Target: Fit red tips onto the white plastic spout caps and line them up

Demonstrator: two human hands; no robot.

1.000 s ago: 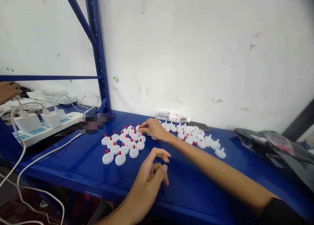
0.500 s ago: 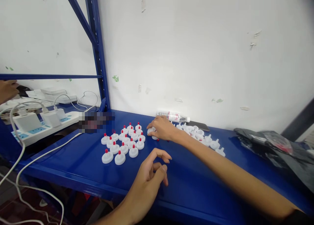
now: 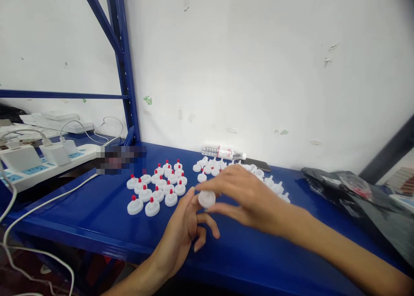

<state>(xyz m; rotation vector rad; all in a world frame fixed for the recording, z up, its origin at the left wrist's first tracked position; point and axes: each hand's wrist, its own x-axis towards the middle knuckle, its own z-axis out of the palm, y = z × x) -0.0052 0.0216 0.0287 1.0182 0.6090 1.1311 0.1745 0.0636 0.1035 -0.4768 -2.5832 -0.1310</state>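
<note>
Blue bench (image 3: 106, 222), glossy, apparently painted metal, carrying the following, left to right.

Power strip (image 3: 84, 153), white plastic, blue socket faces; boxy chargers (image 3: 60, 153) plugged in. Set at the side, presumably to leave the middle free.

Red-tipped caps (image 3: 152, 207), white plastic, round and spouted: standing base-down in loose rows, the broad bases likely keeping them steady.

Left hand (image 3: 186, 227), fingers loosely curled, thumb and forefinger beside the held cap; whether they grip it cannot be told.

Held cap (image 3: 207, 199), translucent-white, above the bench between both hands; flat round base towards the viewer, spout hidden.

Bottle (image 3: 223, 152), clear ribbed plastic, on its side by the wall, probably out of the way.

Loose caps (image 3: 215, 171), smooth white, mostly jumbled, some spout-up.

Right hand (image 3: 246, 194), pinching the held cap at its rim, seemingly for fine control.

Dark flat slab (image 3: 258, 164), perhaps a phone.

Black bag (image 3: 352, 201), crumpled, shiny film.
</note>
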